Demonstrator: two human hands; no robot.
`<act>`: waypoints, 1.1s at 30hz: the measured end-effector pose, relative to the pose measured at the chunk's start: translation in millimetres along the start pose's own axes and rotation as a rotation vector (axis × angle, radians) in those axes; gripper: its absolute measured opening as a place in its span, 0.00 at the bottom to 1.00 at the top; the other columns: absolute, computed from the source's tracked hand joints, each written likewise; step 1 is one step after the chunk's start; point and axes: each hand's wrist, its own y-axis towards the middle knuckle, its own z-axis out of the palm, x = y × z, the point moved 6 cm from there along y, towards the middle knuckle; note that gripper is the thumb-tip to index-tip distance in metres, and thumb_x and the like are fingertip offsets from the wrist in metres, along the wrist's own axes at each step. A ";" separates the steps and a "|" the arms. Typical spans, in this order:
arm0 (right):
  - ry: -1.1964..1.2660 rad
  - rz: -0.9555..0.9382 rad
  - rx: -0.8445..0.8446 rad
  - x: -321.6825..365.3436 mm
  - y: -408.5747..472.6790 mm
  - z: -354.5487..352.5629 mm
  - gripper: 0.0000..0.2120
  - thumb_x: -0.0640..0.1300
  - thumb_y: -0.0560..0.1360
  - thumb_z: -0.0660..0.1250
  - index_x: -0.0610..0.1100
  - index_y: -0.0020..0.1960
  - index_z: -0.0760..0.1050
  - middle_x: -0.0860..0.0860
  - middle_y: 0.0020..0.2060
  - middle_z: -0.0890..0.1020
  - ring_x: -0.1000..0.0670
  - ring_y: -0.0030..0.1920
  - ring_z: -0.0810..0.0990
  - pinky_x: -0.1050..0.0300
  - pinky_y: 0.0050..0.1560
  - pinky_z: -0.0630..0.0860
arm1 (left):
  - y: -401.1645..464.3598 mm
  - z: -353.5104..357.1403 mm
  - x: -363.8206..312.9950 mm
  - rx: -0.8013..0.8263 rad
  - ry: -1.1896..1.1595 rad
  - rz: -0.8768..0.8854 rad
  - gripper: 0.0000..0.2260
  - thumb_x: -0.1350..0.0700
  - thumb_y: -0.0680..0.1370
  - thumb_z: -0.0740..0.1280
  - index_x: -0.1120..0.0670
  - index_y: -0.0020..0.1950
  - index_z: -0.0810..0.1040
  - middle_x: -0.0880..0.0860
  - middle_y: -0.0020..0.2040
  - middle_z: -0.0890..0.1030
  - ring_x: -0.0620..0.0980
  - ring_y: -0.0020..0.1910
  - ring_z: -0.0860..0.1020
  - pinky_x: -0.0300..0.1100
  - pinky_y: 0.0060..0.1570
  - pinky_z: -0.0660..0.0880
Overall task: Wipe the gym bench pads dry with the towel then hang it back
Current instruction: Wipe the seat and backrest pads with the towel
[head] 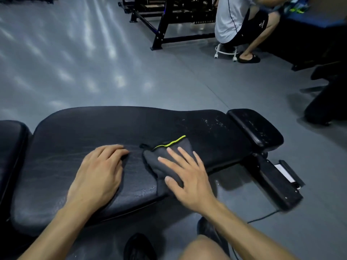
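From the head view, your right hand [187,175] presses spread fingers flat on the grey towel [165,162] atop the long pad [84,132]; your left hand [99,173] rests open beside it. Sweep firmly rightward toward what look like droplets [210,122], overlapping strokes.

We see right hand [189,175] flat on grey towel [165,162] atop long bench pad [84,132]; left hand [99,173] presses pad beside; water drops near small end pad [257,126].
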 end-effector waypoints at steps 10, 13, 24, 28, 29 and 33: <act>-0.056 0.435 -0.108 -87.2 17.4 -24.3 0.27 0.64 0.75 0.52 0.65 0.74 0.68 0.59 0.78 0.66 0.52 0.80 0.60 0.43 0.79 0.51 | -1.2 -0.1 -1.9 0.018 0.028 -0.018 0.21 0.52 0.78 0.54 0.51 0.64 0.80 0.49 0.65 0.80 0.54 0.65 0.76 0.55 0.64 0.74; -0.001 0.063 0.011 -19.5 -1.9 -10.4 0.26 0.61 0.78 0.56 0.65 0.76 0.66 0.61 0.79 0.63 0.55 0.80 0.57 0.48 0.79 0.49 | -2.2 2.8 -0.6 0.017 0.048 -0.014 0.22 0.51 0.79 0.53 0.52 0.67 0.79 0.50 0.68 0.79 0.54 0.69 0.74 0.54 0.70 0.71; -0.158 0.290 0.176 -85.4 68.0 -11.3 0.28 0.66 0.79 0.49 0.68 0.79 0.53 0.58 0.82 0.50 0.50 0.82 0.46 0.42 0.79 0.44 | 1.4 14.0 3.6 0.058 0.122 0.013 0.26 0.50 0.80 0.50 0.53 0.73 0.75 0.52 0.75 0.73 0.55 0.75 0.70 0.56 0.74 0.65; -0.037 -0.062 0.256 -57.8 18.7 -21.8 0.28 0.65 0.79 0.52 0.68 0.79 0.54 0.63 0.81 0.50 0.57 0.81 0.44 0.51 0.79 0.45 | 0.8 16.5 4.1 0.050 0.139 0.033 0.25 0.51 0.80 0.51 0.54 0.74 0.74 0.52 0.75 0.73 0.55 0.75 0.70 0.55 0.74 0.63; -0.023 -0.062 0.267 -73.2 23.1 -26.2 0.28 0.65 0.79 0.53 0.68 0.78 0.55 0.63 0.81 0.52 0.56 0.81 0.46 0.49 0.79 0.48 | 1.1 16.8 4.1 0.049 0.140 0.038 0.25 0.51 0.80 0.51 0.54 0.74 0.74 0.52 0.75 0.73 0.55 0.75 0.70 0.55 0.74 0.62; -0.045 0.258 0.239 -152.6 98.3 -26.1 0.31 0.69 0.75 0.51 0.68 0.78 0.56 0.58 0.82 0.54 0.50 0.82 0.50 0.37 0.78 0.54 | 1.3 17.8 3.4 0.044 0.142 0.052 0.24 0.52 0.80 0.52 0.54 0.74 0.74 0.52 0.76 0.73 0.56 0.75 0.70 0.54 0.74 0.61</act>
